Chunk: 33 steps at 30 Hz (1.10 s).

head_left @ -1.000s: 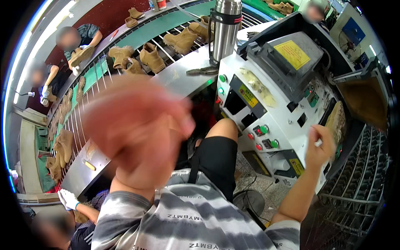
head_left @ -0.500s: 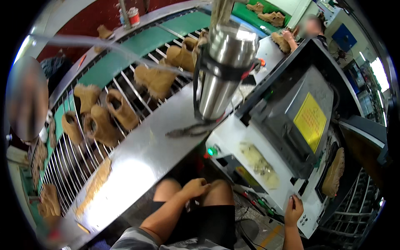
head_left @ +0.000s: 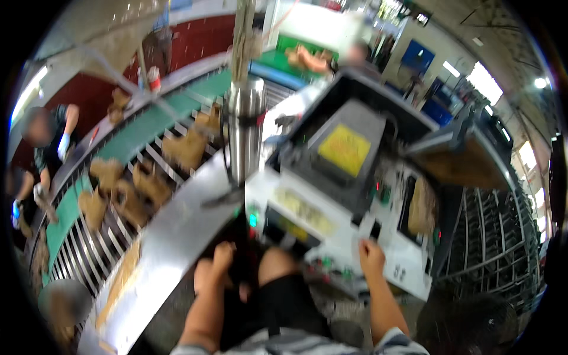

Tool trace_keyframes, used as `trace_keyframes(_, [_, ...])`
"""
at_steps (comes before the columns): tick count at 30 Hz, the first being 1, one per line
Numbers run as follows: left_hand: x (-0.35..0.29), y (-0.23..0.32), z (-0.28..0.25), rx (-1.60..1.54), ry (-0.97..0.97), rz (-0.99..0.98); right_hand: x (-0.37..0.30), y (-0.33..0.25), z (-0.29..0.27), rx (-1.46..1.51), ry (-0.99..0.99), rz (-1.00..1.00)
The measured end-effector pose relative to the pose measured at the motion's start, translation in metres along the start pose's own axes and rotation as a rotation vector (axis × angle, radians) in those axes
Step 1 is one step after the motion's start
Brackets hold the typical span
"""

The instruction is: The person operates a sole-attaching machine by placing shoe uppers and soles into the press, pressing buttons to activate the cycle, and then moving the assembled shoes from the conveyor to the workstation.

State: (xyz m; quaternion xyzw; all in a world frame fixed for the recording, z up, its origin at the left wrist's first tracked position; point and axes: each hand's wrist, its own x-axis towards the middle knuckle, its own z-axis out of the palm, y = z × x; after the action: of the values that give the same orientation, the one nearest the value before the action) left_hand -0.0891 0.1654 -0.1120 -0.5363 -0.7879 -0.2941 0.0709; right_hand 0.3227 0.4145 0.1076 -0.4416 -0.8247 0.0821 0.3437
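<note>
— Right hand (head_left: 371, 255): curling into a loose fist, pressing against the front panel of the white boxy machine with the yellow plate on top (head_left: 346, 149); whether clamping on anything, impossible to tell through the blur.

— Left hand (head_left: 214, 273): hanging low with fingers spread apart, gripping nothing, hovering just beside the edge of the long shiny steel table ledge (head_left: 171, 248) and above the bare knee.

— Further out: standing upright on that ledge, a tall stainless-steel flask (head_left: 245, 127), well apart from both hands.

— Beyond it: riding on the green roller conveyor (head_left: 148, 127), several tan suede boot uppers (head_left: 184, 149).
</note>
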Motion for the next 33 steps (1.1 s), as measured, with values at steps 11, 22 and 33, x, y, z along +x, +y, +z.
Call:
trace_keyframes(11, [-0.071, 0.105, -0.148, -1.916, 0.143, -1.017, 0.098, 0.090, -0.099, -0.558, 0.347, 0.356])
trace_keyframes(22, [-0.080, 0.098, -0.148, -2.031, 0.209, -0.974, 0.198, 0.154, -0.143, -0.198, -0.120, 0.648])
trace_keyframes(33, [-0.092, 0.079, -0.124, -1.858, -0.098, -0.855, -0.008, 0.088, -0.092, -0.513, 0.806, 0.084])
